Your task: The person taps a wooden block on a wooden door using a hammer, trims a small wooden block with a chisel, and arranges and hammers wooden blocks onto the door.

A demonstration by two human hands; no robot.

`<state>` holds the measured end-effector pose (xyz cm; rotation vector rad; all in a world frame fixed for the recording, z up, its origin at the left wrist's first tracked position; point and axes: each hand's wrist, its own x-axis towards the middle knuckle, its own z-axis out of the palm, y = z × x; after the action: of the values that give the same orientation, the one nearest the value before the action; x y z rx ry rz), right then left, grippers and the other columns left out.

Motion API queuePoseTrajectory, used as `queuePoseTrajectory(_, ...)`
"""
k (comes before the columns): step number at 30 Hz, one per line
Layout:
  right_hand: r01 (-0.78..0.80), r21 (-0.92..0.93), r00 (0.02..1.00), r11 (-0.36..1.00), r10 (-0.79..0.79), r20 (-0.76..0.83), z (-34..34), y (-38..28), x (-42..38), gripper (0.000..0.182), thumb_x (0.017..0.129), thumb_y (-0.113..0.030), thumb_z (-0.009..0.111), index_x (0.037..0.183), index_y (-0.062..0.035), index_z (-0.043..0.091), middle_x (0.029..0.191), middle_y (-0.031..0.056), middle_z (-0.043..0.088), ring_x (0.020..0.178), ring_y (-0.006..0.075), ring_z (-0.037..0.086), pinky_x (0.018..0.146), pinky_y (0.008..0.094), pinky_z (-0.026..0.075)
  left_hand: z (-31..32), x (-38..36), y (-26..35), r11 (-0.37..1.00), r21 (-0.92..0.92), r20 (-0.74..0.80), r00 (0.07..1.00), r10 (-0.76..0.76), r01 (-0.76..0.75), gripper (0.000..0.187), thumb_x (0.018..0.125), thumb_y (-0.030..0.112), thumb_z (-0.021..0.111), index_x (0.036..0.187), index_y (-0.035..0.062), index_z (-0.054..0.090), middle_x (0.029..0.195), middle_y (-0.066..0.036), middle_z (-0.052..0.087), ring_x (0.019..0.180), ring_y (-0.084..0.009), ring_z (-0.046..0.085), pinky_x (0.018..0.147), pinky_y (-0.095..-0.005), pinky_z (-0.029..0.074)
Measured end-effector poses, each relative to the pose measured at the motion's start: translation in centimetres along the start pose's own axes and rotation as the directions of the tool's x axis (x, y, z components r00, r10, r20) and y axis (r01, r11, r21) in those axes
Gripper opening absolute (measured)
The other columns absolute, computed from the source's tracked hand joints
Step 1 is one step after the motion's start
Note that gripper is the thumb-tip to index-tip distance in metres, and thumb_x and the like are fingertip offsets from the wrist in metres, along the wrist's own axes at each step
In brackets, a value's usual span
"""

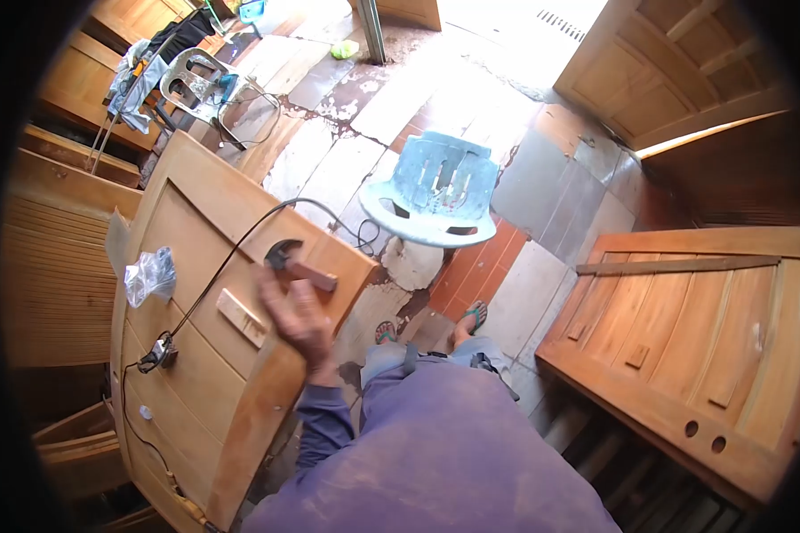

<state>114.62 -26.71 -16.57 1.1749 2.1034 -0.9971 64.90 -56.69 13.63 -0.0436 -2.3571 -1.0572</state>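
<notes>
My left hand point(300, 322) is over the near edge of a wooden door panel point(200, 231), its fingers stretched out and somewhat blurred. Right at its fingertips lies a hammer with a dark head point(282, 255) and a short wooden handle point(316, 276). To the left of the hand, a small pale wood block point(242, 318) rests on the panel. A black cable runs across the panel from a socket box point(160, 354), passing behind the hammer. My right hand is out of view.
A clear plastic bag point(149, 277) lies on the panel. A light blue plastic chair point(436, 191) stands ahead on the tiled floor. At right is another wooden door point(676, 333); a white chair point(191, 84) holding a tool stands at the far left.
</notes>
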Motion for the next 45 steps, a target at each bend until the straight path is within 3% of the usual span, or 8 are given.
queuePoseTrajectory(1, -0.003, -0.013, 1.0, 1.0, 0.003, -0.015, -2.8, -0.6, 2.7, 0.046, 0.091, -0.04, 0.075, 0.121, -0.0046, 0.074, 0.108, 0.0218, 0.076, 0.1, 0.0315, 0.075, 0.088, 0.0406, 0.056, 4.3, -1.8, 2.7, 0.936, -0.349, 0.058, 0.998, -0.024, 0.043, 0.059, 0.104, 0.016, 0.066, 0.154, -0.005, 0.045, 0.162, -0.025, 0.041, 0.149, -0.0382, 0.044, 0.121, -0.0459, 0.038)
queuePoseTrajectory(5, 0.204, 0.136, 0.966, 0.969, -0.177, -0.189, -15.7, -1.9, 16.1, 0.042, 0.094, -0.031, 0.076, 0.121, 0.0007, 0.073, 0.108, 0.0197, 0.077, 0.097, 0.0261, 0.073, 0.087, 0.0382, 0.057, 18.1, -5.4, 4.3, 0.977, 0.024, 0.524, 0.835, 0.168, -0.212, 0.053, 0.099, 0.029, 0.069, 0.146, 0.0063, 0.061, 0.164, -0.019, 0.041, 0.152, -0.0431, 0.036, 0.125, -0.0551, 0.028)
queuePoseTrajectory(10, 0.427, 0.218, 0.844, 0.878, -0.3, -0.445, -34.0, -11.4, 26.2, 0.04, 0.099, -0.025, 0.073, 0.129, 0.0019, 0.07, 0.117, 0.0153, 0.075, 0.108, 0.0231, 0.07, 0.094, 0.0355, 0.055, 29.5, -9.9, -2.3, 0.844, 0.501, 0.498, 0.861, -0.1, -0.191, 0.051, 0.097, 0.036, 0.065, 0.144, 0.0142, 0.064, 0.167, -0.013, 0.04, 0.157, -0.044, 0.023, 0.127, -0.0647, 0.012)
queuePoseTrajectory(21, 0.362, 0.333, 0.924, 0.871, -0.287, -0.254, -40.3, -13.0, 37.5, 0.045, 0.103, -0.026, 0.07, 0.136, 0.0031, 0.066, 0.129, 0.0148, 0.071, 0.115, 0.0209, 0.067, 0.098, 0.0337, 0.054, 31.8, -9.4, 1.8, 0.886, 0.362, 0.045, 0.944, -0.326, 0.289, 0.072, 0.092, 0.014, 0.065, 0.16, 0.0076, 0.042, 0.173, -0.025, 0.017, 0.161, -0.0437, 0.011, 0.129, -0.0547, 0.018)
queuePoseTrajectory(23, 0.188, 0.397, 0.979, 0.899, -0.138, -0.15, -41.9, -13.3, 35.6, 0.043, 0.101, -0.025, 0.072, 0.132, 0.004, 0.068, 0.121, 0.0135, 0.074, 0.106, 0.0198, 0.069, 0.092, 0.0356, 0.056, 33.7, -10.3, 2.6, 0.84, 0.089, -0.273, 0.824, -0.496, 0.535, 0.067, 0.095, 0.018, 0.067, 0.156, 0.0005, 0.045, 0.169, -0.026, 0.028, 0.158, -0.0403, 0.025, 0.127, -0.0475, 0.026)
queuePoseTrajectory(26, 0.208, 0.114, 0.978, 0.971, -0.209, -0.001, -39.6, 1.2, 43.4, 0.038, 0.1, -0.026, 0.073, 0.126, 0.0008, 0.073, 0.108, 0.0121, 0.077, 0.098, 0.0169, 0.07, 0.088, 0.0338, 0.057, 36.3, -10.5, 4.4, 0.131, -0.627, -0.131, 0.062, -0.989, 0.768, 0.062, 0.098, 0.027, 0.07, 0.147, -0.0073, 0.052, 0.154, -0.021, 0.052, 0.139, -0.0342, 0.052, 0.117, -0.0421, 0.041)
queuePoseTrajectory(33, 0.39, -0.24, 0.918, 0.889, -0.356, 0.175, -52.1, -16.5, 50.9, 0.037, 0.099, -0.028, 0.074, 0.123, -0.0006, 0.075, 0.102, 0.0114, 0.077, 0.093, 0.0147, 0.071, 0.084, 0.032, 0.057, 42.9, -5.9, 7.1, 0.057, -0.831, -0.093, -0.037, -0.995, 0.553, 0.054, 0.097, 0.028, 0.073, 0.131, -0.0115, 0.06, 0.132, -0.02, 0.066, 0.109, -0.0309, 0.069, 0.092, -0.0444, 0.058)
queuePoseTrajectory(45, 0.45, -0.021, 0.814, 0.893, -0.4, 0.42, -66.7, -62.7, 80.0, 0.053, 0.103, -0.039, 0.07, 0.144, -0.0061, 0.062, 0.118, 0.0064, 0.073, 0.09, 0.0162, 0.071, 0.07, 0.03, 0.054, 66.7, 11.0, 5.4, 0.321, -0.826, -0.354, 0.018, -0.935, 0.464, 0.024, 0.093, 0.017, 0.074, 0.097, -0.0064, 0.072, 0.091, -0.006, 0.074, 0.078, -0.0132, 0.064, 0.072, -0.0345, 0.053)
